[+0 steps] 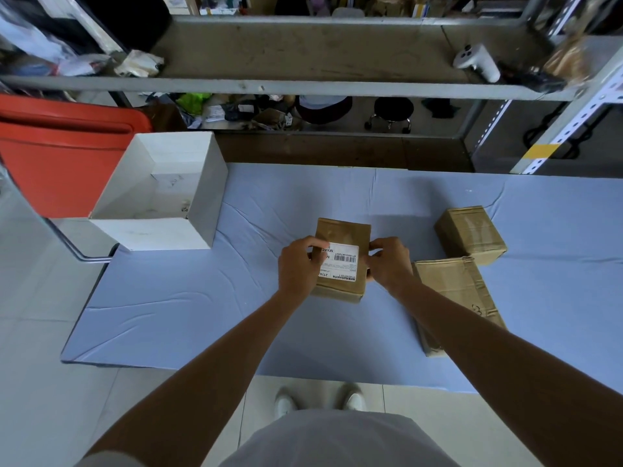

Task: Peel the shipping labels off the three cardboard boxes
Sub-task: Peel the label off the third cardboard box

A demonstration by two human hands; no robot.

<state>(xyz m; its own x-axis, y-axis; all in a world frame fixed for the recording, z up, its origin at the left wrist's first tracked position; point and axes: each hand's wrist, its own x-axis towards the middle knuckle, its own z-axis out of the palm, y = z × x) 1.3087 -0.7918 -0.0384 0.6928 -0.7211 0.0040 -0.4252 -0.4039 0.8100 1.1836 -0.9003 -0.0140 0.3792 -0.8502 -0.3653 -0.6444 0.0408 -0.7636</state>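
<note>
A brown cardboard box (pixel 342 230) stands in the middle of the blue table cover, with a white shipping label (pixel 343 261) stuck flat on its top. My left hand (pixel 298 269) grips the box's left side, thumb lying over the label's left part. My right hand (pixel 387 261) holds the right side, its fingertips pinched at the label's right edge. Two more brown boxes lie to the right: a small one (pixel 470 234) farther back and a longer one (pixel 455 291) partly hidden by my right forearm. No label shows on either.
An open white box (pixel 161 227) sits at the table's left far corner, beside a red bin (pixel 57 156). A metal shelf (pixel 303 85) runs across behind the table, with a white controller (pixel 477 62) on it. The blue cover (pixel 202 298) spreads around the boxes.
</note>
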